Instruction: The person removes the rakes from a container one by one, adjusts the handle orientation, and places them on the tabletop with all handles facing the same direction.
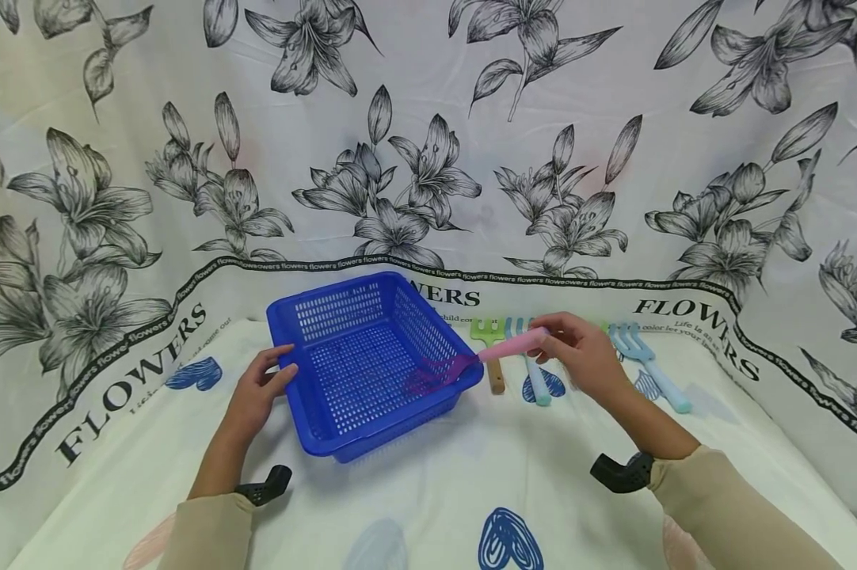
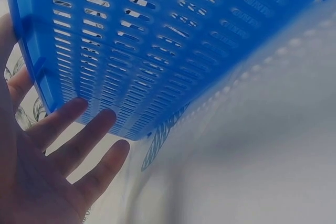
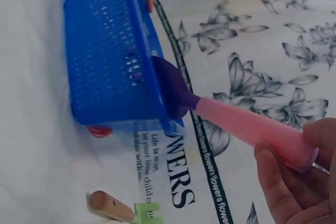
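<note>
A blue plastic basket [image 1: 360, 372] with slotted walls stands tilted toward me in the head view. My left hand [image 1: 256, 396] grips its left rim, the thumb on the inner side; in the left wrist view the other fingers [image 2: 100, 129] spread out below the rim. Between thumb and fingers, my right hand [image 1: 578, 352] pinches the handle end of a small garden shovel [image 3: 247, 127]. This shovel has a pink handle and a purple head, which reaches over the basket's right rim and inside. Part of the head is hidden behind the basket wall in the right wrist view.
Right of the basket lie a green fork [image 1: 487, 332] with a wooden handle and a blue fork [image 1: 537, 380]. A light blue fork [image 1: 649, 364] lies farther right, partly overlapped by another. A flower-printed curtain [image 1: 428, 198] rises behind the patterned cloth [image 1: 428, 507].
</note>
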